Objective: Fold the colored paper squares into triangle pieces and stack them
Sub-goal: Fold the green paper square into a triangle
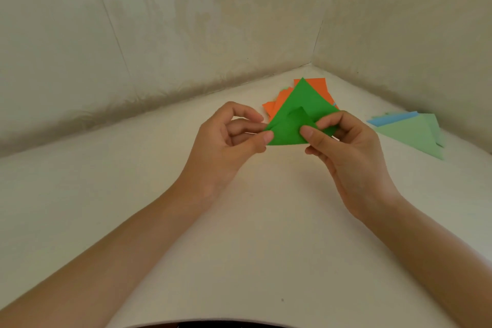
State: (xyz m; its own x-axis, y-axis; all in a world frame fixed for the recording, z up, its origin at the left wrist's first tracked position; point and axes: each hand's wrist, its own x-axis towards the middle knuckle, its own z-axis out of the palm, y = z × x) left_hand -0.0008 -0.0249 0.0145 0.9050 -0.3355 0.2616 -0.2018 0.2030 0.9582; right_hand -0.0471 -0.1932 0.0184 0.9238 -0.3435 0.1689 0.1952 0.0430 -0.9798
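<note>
While both hands pinch a green paper triangle [295,117] above the counter [239,221], the folding looks partly done.
The left hand [226,138] nips its left corner and the right hand [343,146] its lower right edge; beyond them lie unfolded orange squares [279,104], and right of the right hand, finished pale green and blue triangles [410,130]. Past these, patterned walls [186,21] meet in a corner.

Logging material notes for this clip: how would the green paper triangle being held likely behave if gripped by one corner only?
The green paper triangle looks thin and probably very light, so it would likely droop. A bent flap suggests it creases easily. The left hand and right hand pinch opposite corners, perhaps to keep it flat.
</note>
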